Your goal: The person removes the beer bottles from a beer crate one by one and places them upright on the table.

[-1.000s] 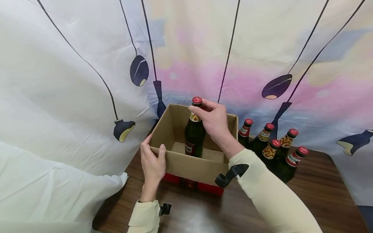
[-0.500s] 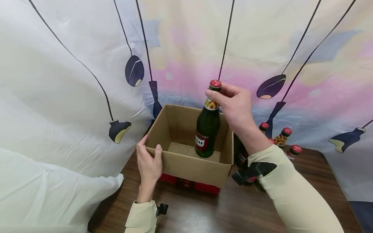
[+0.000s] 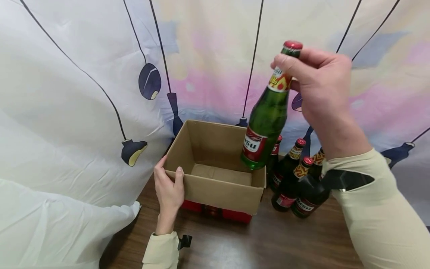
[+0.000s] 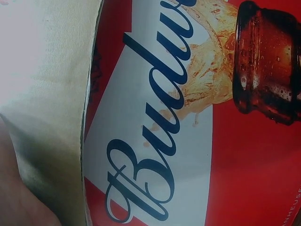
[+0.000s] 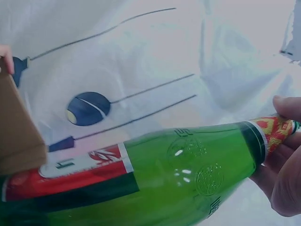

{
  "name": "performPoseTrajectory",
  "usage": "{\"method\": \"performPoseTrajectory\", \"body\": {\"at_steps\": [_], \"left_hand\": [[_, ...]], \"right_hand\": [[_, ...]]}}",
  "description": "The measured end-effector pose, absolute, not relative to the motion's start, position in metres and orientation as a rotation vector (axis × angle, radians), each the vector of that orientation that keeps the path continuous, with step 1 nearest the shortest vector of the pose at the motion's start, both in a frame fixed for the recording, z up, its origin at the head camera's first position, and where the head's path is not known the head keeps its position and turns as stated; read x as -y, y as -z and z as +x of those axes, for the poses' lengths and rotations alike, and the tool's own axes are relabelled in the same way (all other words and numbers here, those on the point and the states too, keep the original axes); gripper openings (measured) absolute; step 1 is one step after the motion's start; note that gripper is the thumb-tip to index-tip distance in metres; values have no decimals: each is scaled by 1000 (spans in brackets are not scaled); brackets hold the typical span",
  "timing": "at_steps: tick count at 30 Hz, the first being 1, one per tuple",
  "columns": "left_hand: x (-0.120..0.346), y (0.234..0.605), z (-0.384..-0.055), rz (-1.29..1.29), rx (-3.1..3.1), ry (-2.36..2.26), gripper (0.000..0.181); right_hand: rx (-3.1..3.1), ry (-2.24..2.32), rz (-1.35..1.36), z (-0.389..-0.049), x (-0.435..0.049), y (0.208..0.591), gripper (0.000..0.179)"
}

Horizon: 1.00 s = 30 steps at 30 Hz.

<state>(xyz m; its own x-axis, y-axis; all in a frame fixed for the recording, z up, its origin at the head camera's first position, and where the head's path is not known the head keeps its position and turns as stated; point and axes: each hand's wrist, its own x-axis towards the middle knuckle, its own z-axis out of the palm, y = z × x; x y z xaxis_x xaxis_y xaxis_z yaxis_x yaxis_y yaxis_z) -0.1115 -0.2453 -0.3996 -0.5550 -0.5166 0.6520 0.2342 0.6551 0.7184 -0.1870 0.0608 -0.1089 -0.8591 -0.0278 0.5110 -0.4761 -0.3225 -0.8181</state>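
Held by its neck in my right hand (image 3: 327, 89), a green beer bottle (image 3: 268, 116) with a red cap hangs tilted over the right rim of the cardboard box (image 3: 218, 192). Its red and white label also shows in the right wrist view, where my thumb and fingers pinch the neck. My left hand (image 3: 170, 190) grips the box's front left corner, thumb over the front wall and fingers along the left side. No bottle shows inside the box. The left wrist view shows the box's red printed outside (image 4: 254, 160) with large lettering and a pictured bottle neck.
Several capped green bottles (image 3: 285, 183) stand close together on the wooden table (image 3: 218, 246), right of the box. A patterned curtain (image 3: 208, 48) hangs behind, and white cloth (image 3: 67, 216) drapes along the left side.
My right hand has lifted the bottle up out of the box and carried it to the right, tilting it. My left hand stays on the box corner.
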Motion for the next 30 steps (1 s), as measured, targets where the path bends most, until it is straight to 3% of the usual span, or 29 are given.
{"method": "performPoseTrajectory", "body": {"at_steps": [13, 30], "left_hand": [[245, 398, -108, 217, 1919, 994, 59], [249, 393, -103, 236, 1912, 1012, 58]], "right_hand": [[1735, -2299, 540, -191, -122, 113, 30], [2314, -1903, 266, -168, -145, 193, 35]]}}
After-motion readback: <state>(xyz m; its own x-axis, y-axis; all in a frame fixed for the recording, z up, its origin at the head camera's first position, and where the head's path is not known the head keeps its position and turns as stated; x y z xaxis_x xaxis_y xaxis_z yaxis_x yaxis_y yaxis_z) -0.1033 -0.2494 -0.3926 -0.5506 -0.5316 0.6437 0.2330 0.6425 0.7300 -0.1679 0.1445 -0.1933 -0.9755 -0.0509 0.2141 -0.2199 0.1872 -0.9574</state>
